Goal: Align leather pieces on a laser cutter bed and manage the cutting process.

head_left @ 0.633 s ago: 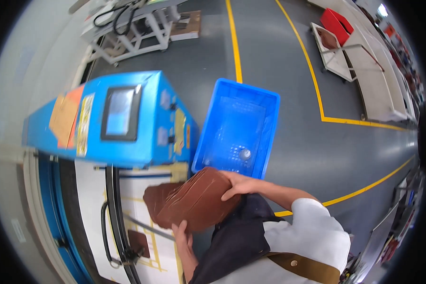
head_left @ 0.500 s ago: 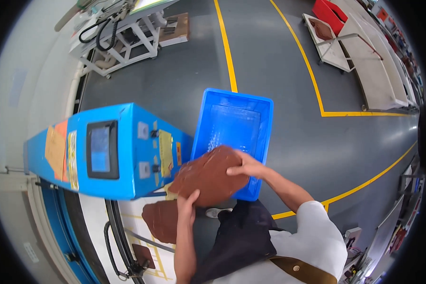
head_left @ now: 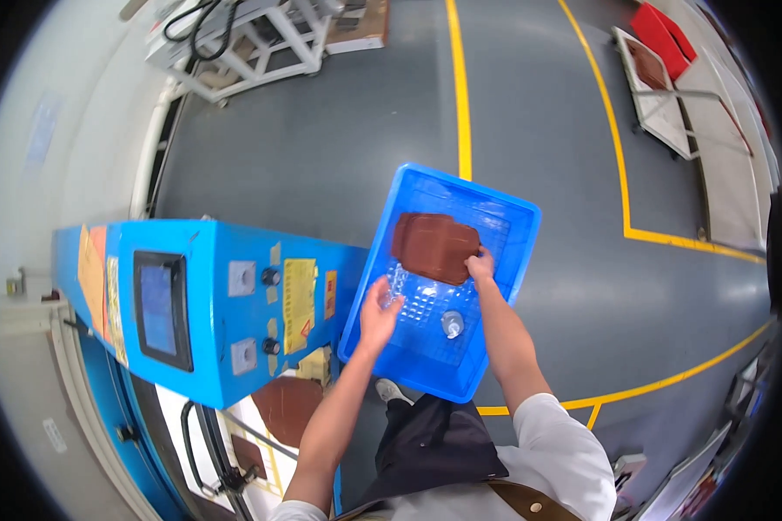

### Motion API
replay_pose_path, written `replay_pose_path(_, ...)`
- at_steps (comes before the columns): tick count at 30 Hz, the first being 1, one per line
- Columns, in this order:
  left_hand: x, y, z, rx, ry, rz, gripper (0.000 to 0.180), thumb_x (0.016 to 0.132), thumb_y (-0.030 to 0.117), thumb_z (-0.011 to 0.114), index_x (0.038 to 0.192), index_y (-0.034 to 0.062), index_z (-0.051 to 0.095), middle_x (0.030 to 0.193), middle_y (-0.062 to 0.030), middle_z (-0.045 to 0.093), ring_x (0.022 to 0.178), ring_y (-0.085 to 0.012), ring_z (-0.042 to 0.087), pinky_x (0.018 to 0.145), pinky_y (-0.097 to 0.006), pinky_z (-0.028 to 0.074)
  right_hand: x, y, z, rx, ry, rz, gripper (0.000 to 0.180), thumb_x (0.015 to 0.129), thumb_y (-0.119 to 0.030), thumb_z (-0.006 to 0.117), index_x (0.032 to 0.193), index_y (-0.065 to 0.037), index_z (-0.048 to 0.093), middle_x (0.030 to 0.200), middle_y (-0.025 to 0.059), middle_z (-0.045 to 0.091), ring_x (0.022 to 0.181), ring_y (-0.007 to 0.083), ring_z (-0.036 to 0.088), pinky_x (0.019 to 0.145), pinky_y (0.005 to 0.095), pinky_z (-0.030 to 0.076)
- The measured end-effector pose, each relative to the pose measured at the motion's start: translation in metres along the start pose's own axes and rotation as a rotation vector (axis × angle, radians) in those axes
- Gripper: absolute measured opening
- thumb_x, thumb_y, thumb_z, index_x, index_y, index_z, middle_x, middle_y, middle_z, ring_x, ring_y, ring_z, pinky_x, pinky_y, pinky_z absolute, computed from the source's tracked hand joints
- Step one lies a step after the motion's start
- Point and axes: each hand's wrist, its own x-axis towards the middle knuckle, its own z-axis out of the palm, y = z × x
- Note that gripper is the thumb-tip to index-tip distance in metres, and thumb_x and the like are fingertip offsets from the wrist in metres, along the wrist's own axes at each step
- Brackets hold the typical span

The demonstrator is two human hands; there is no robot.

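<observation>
A brown leather-like piece (head_left: 439, 247) lies in the far part of the blue plastic bin (head_left: 520, 286). My right hand (head_left: 481, 264) is closed on its near right edge. Over the bin's left side, my left hand (head_left: 380, 314) is apart from the piece, with its fingers spread and nothing in them. Clear bubbled plastic (head_left: 397, 283) shows beside that hand, on the bin floor. Farther right sits a small clear, crumpled-looking thing (head_left: 452, 325). Another brown piece (head_left: 288, 408) lies on the white machine bed (head_left: 172, 415), partly hidden by my left forearm.
To the left of the bin stands a blue machine head (head_left: 200, 304) with a screen (head_left: 158, 308) and knobs. A black bar (head_left: 213, 451) crosses its bed. Yellow lines (head_left: 460, 95) mark the grey floor. A white cart (head_left: 656, 104) with a red bin (head_left: 665, 39) stands far right.
The brown piece has gone from above the bin's near edge down into the bin. My left hand has let go of it and moved over the bin. The view has shifted.
</observation>
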Motion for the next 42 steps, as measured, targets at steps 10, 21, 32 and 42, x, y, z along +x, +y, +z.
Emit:
replay_pose_path(10,-0.306,-0.059,-0.062,0.071,0.116,-0.367,0.026,0.089,0.017,0.067,0.110,0.0017,0.068,0.086,-0.0041,0.072,0.075,-0.0093,0.065,0.072,-0.026,0.053,0.021,0.002,-0.019,-0.033,0.072,-0.185,0.067,0.071,-0.016,0.068,0.130,0.009,0.050,0.123,0.0238,0.060,0.108,0.0319,0.060,0.096,0.0408,0.048)
replay_pose_path(21,-0.416,-0.137,-0.151,-0.197,0.401,-0.409,0.026,0.089,0.018,0.067,0.111,0.0025,0.068,0.087,-0.0068,0.071,0.078,-0.0133,0.067,0.072,-0.027,0.053,-0.386,-0.083,0.025,-0.187,-0.963,-0.559,0.023,0.091,-0.006,0.062,0.112,-0.001,0.063,0.091,0.0083,0.070,0.073,0.0133,0.066,0.059,0.0254,0.051)
replay_pose_path(32,-0.543,-0.242,-0.192,-0.349,0.833,-0.471,0.029,0.090,0.025,0.067,0.112,0.0058,0.068,0.092,-0.0121,0.073,0.084,-0.0204,0.070,0.077,-0.031,0.054,-0.413,-0.034,0.145,-0.595,-0.659,-0.890,0.064,0.061,-0.040,0.092,0.103,0.001,0.065,0.076,0.0073,0.068,0.068,0.0171,0.064,0.065,0.0305,0.053)
replay_pose_path(42,-0.537,-0.285,-0.201,-0.337,1.128,-0.459,0.027,0.091,0.026,0.066,0.108,0.0057,0.068,0.090,-0.0130,0.072,0.079,-0.0224,0.070,0.073,-0.033,0.053,-0.427,-0.053,0.148,-0.702,-0.765,-0.840,0.045,0.067,-0.011,0.089,0.100,0.003,0.062,0.086,0.0075,0.066,0.075,0.0161,0.062,0.069,0.0282,0.051)
